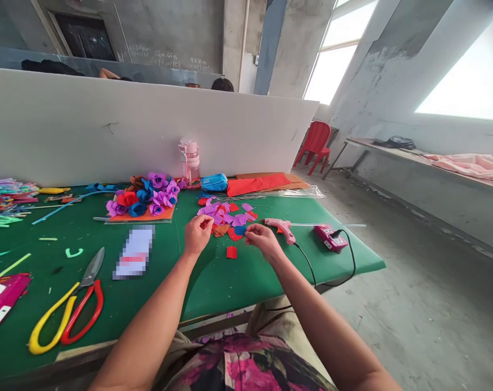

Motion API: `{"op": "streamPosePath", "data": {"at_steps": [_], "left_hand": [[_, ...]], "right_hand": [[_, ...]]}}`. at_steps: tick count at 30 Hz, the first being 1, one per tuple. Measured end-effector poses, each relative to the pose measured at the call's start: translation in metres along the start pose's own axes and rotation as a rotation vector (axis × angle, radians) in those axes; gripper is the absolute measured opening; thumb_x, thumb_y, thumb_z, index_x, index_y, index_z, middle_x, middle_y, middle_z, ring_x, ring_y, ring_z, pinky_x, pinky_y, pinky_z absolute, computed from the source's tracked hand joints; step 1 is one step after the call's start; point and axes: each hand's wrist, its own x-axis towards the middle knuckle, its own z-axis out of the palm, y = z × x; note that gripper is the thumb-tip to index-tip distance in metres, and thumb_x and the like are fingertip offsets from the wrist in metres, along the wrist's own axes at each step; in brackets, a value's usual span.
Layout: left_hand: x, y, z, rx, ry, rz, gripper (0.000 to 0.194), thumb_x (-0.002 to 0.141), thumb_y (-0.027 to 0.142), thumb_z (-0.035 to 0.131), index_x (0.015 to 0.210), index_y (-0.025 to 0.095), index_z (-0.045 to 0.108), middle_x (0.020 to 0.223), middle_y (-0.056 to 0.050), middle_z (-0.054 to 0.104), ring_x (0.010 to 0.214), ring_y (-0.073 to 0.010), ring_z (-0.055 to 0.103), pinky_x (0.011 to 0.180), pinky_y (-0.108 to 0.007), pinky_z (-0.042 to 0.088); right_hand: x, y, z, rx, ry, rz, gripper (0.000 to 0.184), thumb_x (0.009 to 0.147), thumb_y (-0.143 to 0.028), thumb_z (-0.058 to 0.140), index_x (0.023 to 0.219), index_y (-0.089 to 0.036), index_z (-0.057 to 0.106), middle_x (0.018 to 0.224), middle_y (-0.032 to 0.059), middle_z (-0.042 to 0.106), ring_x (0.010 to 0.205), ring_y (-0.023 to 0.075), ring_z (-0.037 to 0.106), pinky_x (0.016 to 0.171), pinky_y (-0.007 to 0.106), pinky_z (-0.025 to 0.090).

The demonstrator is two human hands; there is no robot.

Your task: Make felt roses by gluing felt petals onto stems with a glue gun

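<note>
Over the green table, my right hand pinches a small blue paper petal between thumb and fingertips. My left hand has its fingertips pressed together at the edge of a pile of purple petals; whether anything is between them I cannot make out. Red petals and brown petals lie under and between my hands. Closer to me is a single red paper piece. A pink glue gun rests just beyond my right hand, its cord trailing off the table edge.
Finished paper flowers are heaped at the back left. Large scissors lie at the front left. A power strip sits at the right edge. Behind stand a pink bottle and a white board; crepe paper lies alongside.
</note>
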Motion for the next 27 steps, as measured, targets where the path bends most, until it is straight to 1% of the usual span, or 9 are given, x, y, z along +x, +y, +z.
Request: {"op": "streamPosePath", "data": {"at_steps": [3,7,9,12,14,16,20,23,27], "left_hand": [[0.004,-0.003,-0.005,0.025,0.061,0.022,0.014,0.079,0.028,0.054,0.071,0.020,0.062,0.067,-0.001,0.062,0.062,-0.0131,0.054,0.061,-0.023,0.042],[0.011,-0.015,-0.015,0.041,0.247,-0.059,0.015,0.080,0.031,0.053,0.074,0.019,0.061,0.068,-0.001,0.062,0.062,-0.0133,0.055,0.061,-0.024,0.043],[0.013,-0.020,-0.018,-0.007,0.282,-0.125,0.016,0.080,0.032,0.052,0.077,0.019,0.061,0.070,-0.001,0.064,0.062,-0.0132,0.057,0.061,-0.024,0.044],[0.013,-0.021,-0.019,-0.057,0.264,-0.175,0.016,0.080,0.032,0.052,0.078,0.019,0.060,0.069,-0.001,0.066,0.062,-0.0137,0.061,0.062,-0.024,0.045],[0.012,-0.018,-0.018,-0.064,0.245,-0.179,0.015,0.079,0.032,0.053,0.076,0.019,0.060,0.068,0.000,0.066,0.062,-0.0139,0.062,0.062,-0.024,0.046],[0.011,-0.015,-0.018,-0.094,0.205,-0.178,0.014,0.078,0.032,0.053,0.074,0.020,0.059,0.066,0.000,0.066,0.061,-0.0139,0.062,0.062,-0.024,0.046],[0.010,-0.008,-0.016,-0.307,0.036,-0.200,0.016,0.080,0.035,0.053,0.076,0.019,0.056,0.062,0.000,0.064,0.055,-0.0127,0.059,0.058,-0.023,0.047],[0.009,-0.005,-0.013,-0.430,-0.063,-0.216,0.019,0.080,0.038,0.053,0.078,0.019,0.056,0.066,0.000,0.064,0.056,-0.0123,0.058,0.057,-0.023,0.047],[0.007,-0.005,-0.010,-0.303,-0.029,-0.155,0.019,0.076,0.036,0.058,0.072,0.017,0.059,0.074,-0.001,0.062,0.063,-0.0120,0.055,0.062,-0.023,0.044]], "right_hand": [[-0.007,0.005,0.004,0.202,-0.081,0.090,0.025,0.056,-0.030,0.071,0.070,-0.016,0.055,0.058,-0.0045,0.057,0.051,0.0080,0.053,0.056,0.023,0.046],[-0.010,0.014,0.020,0.200,-0.159,0.097,0.026,0.054,-0.027,0.073,0.068,-0.016,0.054,0.055,-0.0047,0.058,0.046,0.0075,0.053,0.050,0.021,0.045],[-0.009,0.018,0.034,0.183,-0.196,0.083,0.025,0.055,-0.027,0.071,0.072,-0.017,0.056,0.052,-0.0051,0.057,0.045,0.0084,0.053,0.048,0.021,0.044],[-0.002,0.021,0.058,0.118,-0.216,0.025,0.018,0.059,-0.026,0.066,0.072,-0.016,0.058,0.050,-0.0052,0.057,0.043,0.0083,0.052,0.046,0.021,0.043],[0.002,0.022,0.070,0.102,-0.140,-0.020,0.015,0.059,-0.026,0.064,0.070,-0.017,0.057,0.049,-0.0057,0.056,0.043,0.0085,0.053,0.046,0.020,0.043],[0.006,0.021,0.077,0.159,-0.037,-0.030,0.018,0.059,-0.028,0.066,0.069,-0.018,0.055,0.049,-0.0059,0.056,0.044,0.0095,0.055,0.047,0.021,0.045],[0.012,0.017,0.072,0.358,0.044,0.030,0.028,0.056,-0.032,0.070,0.072,-0.018,0.052,0.055,-0.0036,0.060,0.049,0.0115,0.058,0.051,0.024,0.049],[0.024,0.017,0.066,0.395,0.086,0.008,0.029,0.055,-0.031,0.073,0.070,-0.018,0.052,0.055,-0.0051,0.058,0.046,0.0084,0.054,0.048,0.021,0.045],[0.056,0.012,0.072,0.422,0.107,-0.080,0.028,0.054,-0.033,0.073,0.068,-0.017,0.054,0.052,-0.0076,0.052,0.043,0.0046,0.045,0.045,0.018,0.039]]}}
